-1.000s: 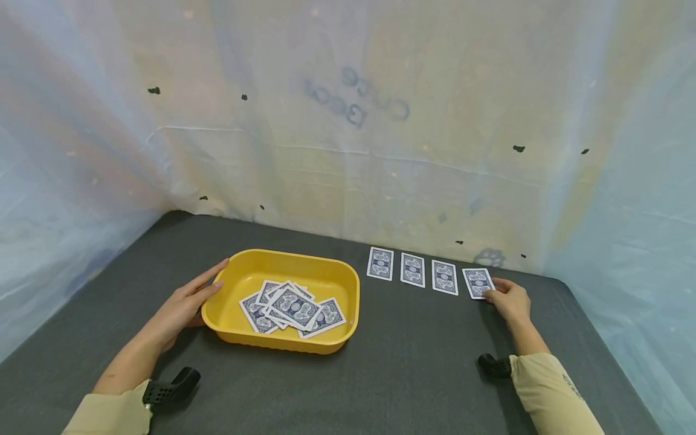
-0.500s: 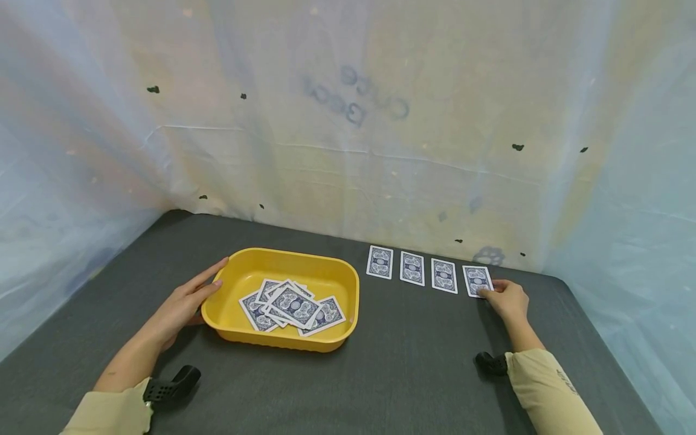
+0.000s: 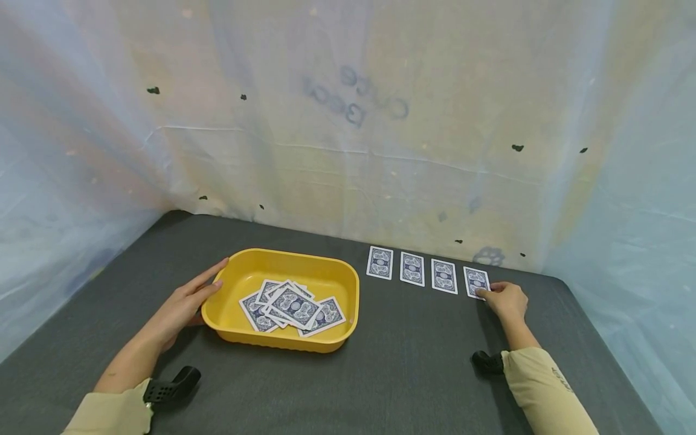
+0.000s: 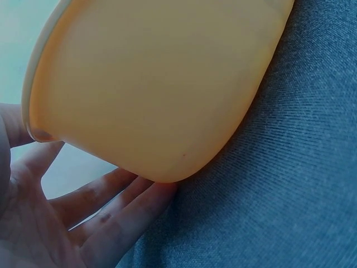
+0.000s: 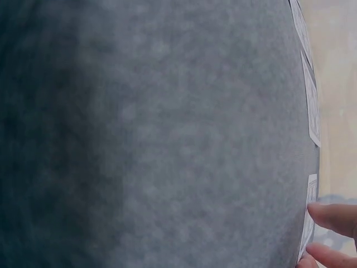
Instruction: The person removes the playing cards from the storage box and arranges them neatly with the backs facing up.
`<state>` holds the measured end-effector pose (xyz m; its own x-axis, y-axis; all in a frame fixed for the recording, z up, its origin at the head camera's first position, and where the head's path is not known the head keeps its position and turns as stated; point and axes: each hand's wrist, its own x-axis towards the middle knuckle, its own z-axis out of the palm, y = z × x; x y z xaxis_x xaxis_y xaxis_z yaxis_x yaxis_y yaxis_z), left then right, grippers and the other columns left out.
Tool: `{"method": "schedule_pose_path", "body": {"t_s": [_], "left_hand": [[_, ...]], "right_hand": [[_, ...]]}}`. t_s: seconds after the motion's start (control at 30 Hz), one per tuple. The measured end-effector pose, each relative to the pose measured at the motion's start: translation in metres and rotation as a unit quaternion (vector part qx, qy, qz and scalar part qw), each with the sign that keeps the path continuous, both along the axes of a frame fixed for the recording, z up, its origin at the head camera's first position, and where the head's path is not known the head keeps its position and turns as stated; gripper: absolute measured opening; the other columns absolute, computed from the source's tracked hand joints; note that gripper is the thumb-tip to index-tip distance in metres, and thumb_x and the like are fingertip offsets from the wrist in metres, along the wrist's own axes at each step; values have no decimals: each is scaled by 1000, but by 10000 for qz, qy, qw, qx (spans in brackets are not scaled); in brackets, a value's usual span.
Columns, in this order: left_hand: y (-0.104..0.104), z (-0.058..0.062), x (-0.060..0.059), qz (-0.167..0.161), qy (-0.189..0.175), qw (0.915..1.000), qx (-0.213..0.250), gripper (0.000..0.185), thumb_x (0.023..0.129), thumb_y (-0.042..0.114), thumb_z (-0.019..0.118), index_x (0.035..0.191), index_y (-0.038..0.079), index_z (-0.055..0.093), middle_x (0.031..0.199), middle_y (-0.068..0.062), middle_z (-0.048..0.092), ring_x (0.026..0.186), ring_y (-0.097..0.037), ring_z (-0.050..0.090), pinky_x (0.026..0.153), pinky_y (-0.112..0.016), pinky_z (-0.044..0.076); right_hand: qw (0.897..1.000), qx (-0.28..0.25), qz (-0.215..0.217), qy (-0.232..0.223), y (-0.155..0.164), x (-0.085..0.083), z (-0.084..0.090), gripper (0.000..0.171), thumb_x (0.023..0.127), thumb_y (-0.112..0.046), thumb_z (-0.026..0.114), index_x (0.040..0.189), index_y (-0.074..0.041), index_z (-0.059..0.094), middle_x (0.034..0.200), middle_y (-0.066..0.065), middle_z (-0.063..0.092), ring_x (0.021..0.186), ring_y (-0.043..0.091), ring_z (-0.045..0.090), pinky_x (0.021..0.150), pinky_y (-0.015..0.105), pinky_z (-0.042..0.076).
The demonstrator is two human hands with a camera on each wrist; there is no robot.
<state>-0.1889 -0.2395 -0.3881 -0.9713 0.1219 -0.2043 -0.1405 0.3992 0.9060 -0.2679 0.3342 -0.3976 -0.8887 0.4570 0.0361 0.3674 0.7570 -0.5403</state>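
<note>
My left hand (image 3: 176, 311) is at the left end of a yellow plastic tray (image 3: 348, 290). Its thumb and forefinger lie at the rim; in the left wrist view other fingers (image 4: 120, 229) bear against the outer wall. Inside the tray, several playing cards (image 3: 293, 307) lie face down in a loose pile with blue patterned backs. At the right end of a row of face-down cards, my right hand (image 3: 508, 301) grips the near right corner of the last playing card (image 3: 475, 281) with thumb and fingertips. The right wrist view shows fingertips (image 5: 329, 215) at this card's edge.
Left of the held card, three playing cards (image 3: 412, 269) lie apart in a row along the far edge of the dark table (image 3: 413, 368). Behind them rises a translucent plastic sheet (image 3: 337, 181), with more sheeting at both sides.
The card under my right hand has straightened to match the row, and that hand has shifted slightly left. My left hand and the tray have kept their places.
</note>
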Motion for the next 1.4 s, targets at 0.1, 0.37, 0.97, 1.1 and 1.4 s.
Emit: {"method": "schedule_pose_path", "body": {"t_s": [0.1, 0.37, 0.97, 1.1, 1.4], "left_hand": [[0, -1, 0, -25, 0, 10000, 24, 65, 101, 50, 38, 155, 29, 9, 158, -23, 12, 131, -43, 38, 89, -48, 52], [-2, -4, -1, -81, 34, 10000, 21, 63, 102, 48, 37, 155, 29, 8, 158, -25, 12, 127, -41, 42, 88, -47, 53], [-2, -2, 0, -49, 77, 10000, 32, 65, 101, 50, 38, 155, 28, 10, 158, -24, 14, 124, -38, 46, 87, -44, 54], [-2, -2, 0, -37, 83, 10000, 38, 66, 100, 51, 39, 155, 29, 11, 158, -23, 14, 126, -39, 45, 87, -45, 54], [-2, -3, 1, -60, 76, 9999, 26, 66, 100, 52, 38, 155, 29, 9, 158, -24, 13, 130, -43, 39, 88, -49, 53]], "right_hand": [[10000, -48, -4, 33, 0, 0, 0, 45, 85, -22, 67, 111, 14, 60, 107, 32, 60, 101, 44, 51, 90, 54, 38], [9984, -424, 43, 375, -3, -1, 1, 42, 88, -22, 64, 115, 10, 61, 114, 31, 59, 106, 43, 49, 87, 52, 40], [9933, -707, 277, 875, -31, 0, 15, 36, 88, -23, 67, 114, 2, 67, 105, 22, 66, 92, 28, 58, 66, 27, 40], [9924, -728, 385, 915, -36, 0, 16, 35, 88, -23, 67, 114, 2, 67, 105, 22, 67, 90, 27, 59, 66, 25, 40], [9910, -826, 500, 924, -48, 0, 18, 36, 89, -24, 67, 115, 1, 66, 111, 22, 66, 100, 32, 62, 68, 25, 42]]}}
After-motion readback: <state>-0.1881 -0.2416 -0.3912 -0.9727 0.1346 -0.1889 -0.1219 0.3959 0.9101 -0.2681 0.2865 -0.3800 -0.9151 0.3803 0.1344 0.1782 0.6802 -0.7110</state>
